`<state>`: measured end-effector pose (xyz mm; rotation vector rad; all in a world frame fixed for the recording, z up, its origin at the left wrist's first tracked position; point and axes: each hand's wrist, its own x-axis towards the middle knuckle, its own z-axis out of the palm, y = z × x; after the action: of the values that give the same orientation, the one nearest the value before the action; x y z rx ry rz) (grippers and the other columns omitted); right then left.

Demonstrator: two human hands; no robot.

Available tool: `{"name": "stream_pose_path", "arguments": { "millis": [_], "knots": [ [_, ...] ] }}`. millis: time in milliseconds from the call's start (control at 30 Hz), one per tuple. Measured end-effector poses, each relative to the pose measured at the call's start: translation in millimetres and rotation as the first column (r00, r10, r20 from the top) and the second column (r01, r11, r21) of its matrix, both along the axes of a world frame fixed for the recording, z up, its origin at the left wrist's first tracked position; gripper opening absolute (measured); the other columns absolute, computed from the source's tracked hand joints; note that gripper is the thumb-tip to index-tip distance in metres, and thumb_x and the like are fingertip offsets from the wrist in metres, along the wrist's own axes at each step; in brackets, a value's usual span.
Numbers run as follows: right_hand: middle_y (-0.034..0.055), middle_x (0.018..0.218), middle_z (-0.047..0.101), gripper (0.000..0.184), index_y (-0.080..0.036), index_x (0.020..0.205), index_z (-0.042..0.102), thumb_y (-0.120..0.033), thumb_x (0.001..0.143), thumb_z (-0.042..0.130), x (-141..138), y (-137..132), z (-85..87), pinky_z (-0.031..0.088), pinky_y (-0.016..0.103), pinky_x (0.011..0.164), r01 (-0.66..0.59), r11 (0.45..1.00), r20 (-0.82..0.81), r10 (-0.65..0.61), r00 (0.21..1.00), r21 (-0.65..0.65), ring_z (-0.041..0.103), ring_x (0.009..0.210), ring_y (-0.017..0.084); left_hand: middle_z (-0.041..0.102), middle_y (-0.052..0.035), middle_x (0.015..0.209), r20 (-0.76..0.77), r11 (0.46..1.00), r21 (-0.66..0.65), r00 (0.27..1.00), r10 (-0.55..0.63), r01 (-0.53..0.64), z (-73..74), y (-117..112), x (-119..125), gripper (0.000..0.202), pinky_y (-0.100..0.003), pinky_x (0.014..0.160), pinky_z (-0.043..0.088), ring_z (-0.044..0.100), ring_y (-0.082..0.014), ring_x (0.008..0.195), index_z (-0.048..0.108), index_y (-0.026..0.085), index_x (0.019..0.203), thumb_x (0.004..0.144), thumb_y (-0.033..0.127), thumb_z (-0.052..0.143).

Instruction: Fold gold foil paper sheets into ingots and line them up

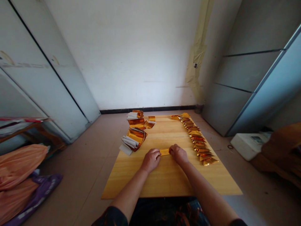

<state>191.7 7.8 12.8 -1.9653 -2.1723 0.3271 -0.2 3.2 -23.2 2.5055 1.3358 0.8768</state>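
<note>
Two closed bare hands, the left hand [150,160] and the right hand [178,153], grip opposite ends of a gold foil strip [164,152] over a wooden board [164,179], between stacked foil bundles [134,139] and a slanting row of folded foil pieces [199,146].

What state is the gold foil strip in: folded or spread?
Folded, it seems: the gold foil strip is a narrow band, ends under the left hand and right hand.
</note>
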Motion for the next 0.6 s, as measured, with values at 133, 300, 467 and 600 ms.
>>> {"name": "stream_pose_path", "arguments": {
  "millis": [133, 300, 467, 600],
  "knots": [
    [0.0018, 0.099, 0.063, 0.02, -0.023, 0.092, 0.066, -0.023, 0.089, 0.046, -1.0, -0.1, 2.2, 0.033, 0.021, 0.06, 0.02, 0.999, -0.001, -0.02, 1.0, -0.025, 0.061, 0.082, 0.011, 0.063, -0.0063, 0.105, 0.038, 0.999, 0.007, 0.999, 0.036, -0.036, -3.9, 1.9, -2.7, 0.025, -0.03, 0.089, 0.048, 0.057, -0.0179, 0.1, 0.069, 0.02, 0.092, 0.075, 0.007, 0.057],
    [0.0024, 0.099, 0.063, 0.02, -0.023, 0.094, 0.066, -0.023, 0.089, 0.046, -1.5, -0.7, 5.6, 0.034, 0.021, 0.062, 0.019, 0.999, -0.009, -0.019, 1.0, -0.038, 0.06, 0.084, 0.012, 0.064, -0.0062, 0.099, -0.113, 0.993, 0.103, 0.991, 0.065, -0.053, -0.8, 1.1, 1.2, 0.02, -0.03, 0.085, 0.05, 0.057, -0.0174, 0.094, 0.069, 0.02, 0.09, 0.081, 0.011, 0.054],
    [0.0025, 0.099, 0.063, 0.021, -0.024, 0.094, 0.066, -0.024, 0.089, 0.046, -0.1, -0.4, 5.3, 0.034, 0.021, 0.063, 0.016, 0.999, -0.023, -0.017, 1.0, -0.044, 0.06, 0.083, 0.012, 0.063, -0.0066, 0.095, -0.242, 0.975, 0.22, 0.965, 0.097, -0.042, 0.2, 0.9, 2.1, 0.022, -0.025, 0.075, 0.05, 0.059, -0.0147, 0.084, 0.066, 0.019, 0.09, 0.089, 0.015, 0.044],
    [0.0016, 0.097, 0.063, 0.019, -0.024, 0.091, 0.065, -0.024, 0.089, 0.046, 0.2, -0.4, 5.0, 0.033, 0.02, 0.062, 0.009, 0.999, -0.03, -0.01, 1.0, -0.039, 0.06, 0.084, 0.011, 0.063, -0.0046, 0.087, -0.319, 0.972, 0.235, 0.943, 0.095, -0.019, -1.5, 8.0, 1.3, 0.022, -0.022, 0.07, 0.048, 0.057, -0.013, 0.076, 0.064, 0.018, 0.083, 0.09, 0.015, 0.043]
  ]
}}
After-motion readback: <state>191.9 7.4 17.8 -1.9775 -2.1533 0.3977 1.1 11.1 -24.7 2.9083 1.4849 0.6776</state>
